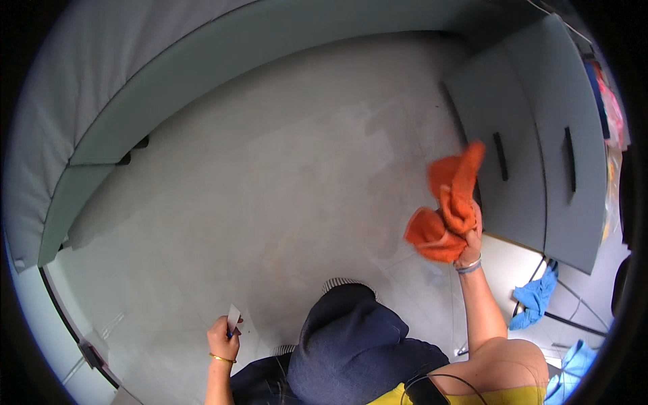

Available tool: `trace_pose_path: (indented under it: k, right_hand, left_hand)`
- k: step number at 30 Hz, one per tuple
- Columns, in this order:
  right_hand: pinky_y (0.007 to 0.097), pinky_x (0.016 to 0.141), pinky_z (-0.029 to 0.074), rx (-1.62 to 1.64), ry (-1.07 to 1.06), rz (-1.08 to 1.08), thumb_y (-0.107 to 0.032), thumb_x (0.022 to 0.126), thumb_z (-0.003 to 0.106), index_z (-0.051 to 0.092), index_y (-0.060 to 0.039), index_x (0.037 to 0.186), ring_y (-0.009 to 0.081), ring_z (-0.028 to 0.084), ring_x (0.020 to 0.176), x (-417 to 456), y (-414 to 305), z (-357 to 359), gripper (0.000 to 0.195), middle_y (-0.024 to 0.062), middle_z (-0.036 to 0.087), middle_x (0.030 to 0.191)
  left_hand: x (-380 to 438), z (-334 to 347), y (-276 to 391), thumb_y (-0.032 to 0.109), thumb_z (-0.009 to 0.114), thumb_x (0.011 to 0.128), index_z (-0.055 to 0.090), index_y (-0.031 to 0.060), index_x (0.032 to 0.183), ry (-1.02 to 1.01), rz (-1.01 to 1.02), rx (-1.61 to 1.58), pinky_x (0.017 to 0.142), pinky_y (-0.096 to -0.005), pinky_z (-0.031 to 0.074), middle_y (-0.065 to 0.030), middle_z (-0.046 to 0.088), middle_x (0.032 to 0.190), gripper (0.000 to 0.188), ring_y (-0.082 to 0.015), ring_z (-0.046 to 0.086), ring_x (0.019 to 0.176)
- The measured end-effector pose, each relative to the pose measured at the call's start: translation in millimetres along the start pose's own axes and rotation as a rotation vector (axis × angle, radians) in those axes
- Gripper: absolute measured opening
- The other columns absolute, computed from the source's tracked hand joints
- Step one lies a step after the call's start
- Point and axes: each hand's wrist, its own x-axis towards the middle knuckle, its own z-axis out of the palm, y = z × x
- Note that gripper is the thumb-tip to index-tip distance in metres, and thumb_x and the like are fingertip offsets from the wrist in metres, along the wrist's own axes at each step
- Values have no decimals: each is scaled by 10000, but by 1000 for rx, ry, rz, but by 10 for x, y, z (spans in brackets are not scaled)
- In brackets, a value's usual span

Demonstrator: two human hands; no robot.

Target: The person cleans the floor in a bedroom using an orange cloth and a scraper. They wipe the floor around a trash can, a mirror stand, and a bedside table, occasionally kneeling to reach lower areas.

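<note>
My right hand (474,244) grips a bunched orange cloth (440,233), held out to the right near the front of a grey drawer cabinet (521,152). The cloth's loose ends stick out above and to the left of the fingers, slightly blurred. Down at the lower left, my left hand (224,336) is closed around a small white card-like piece (233,317). A bit of something blue shows beneath that piece; what it is cannot be made out. Both hands are above the grey tiled floor (283,177).
A grey upholstered bed base (253,55) curves along the left and top. Two dark handles are on the cabinet. A blue cloth (536,298) hangs on a black rail at the right, with light blue fabric (572,369) below it. My dark-trousered knees (354,334) are at the bottom.
</note>
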Motion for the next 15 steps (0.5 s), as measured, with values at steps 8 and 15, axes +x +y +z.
trace_pose_path:
  k: [8, 15]
  right_hand:
    - [423, 927, 395, -1442, 395, -270, -237, 668, 647, 480, -28, 1229, 351, 436, 1150, 1111, 1261, -532, 621, 183, 497, 1211]
    - [345, 874, 441, -798, -684, -213, -70, 710, 616, 642, -109, 983, 211, 554, 1040, 781, 2347, 2730, 277, 30, 623, 1052]
  left_hand:
    - [198, 18, 451, -95, 527, 627, 625, 40, 820, -41, -13, -114, 540, -308, 481, -103, 622, 749, 256, -224, 599, 544]
    - [169, -16, 586, -50, 583, 607, 605, 32, 866, -134, 100, 47, 598, -359, 486, -137, 612, 818, 272, -322, 593, 686]
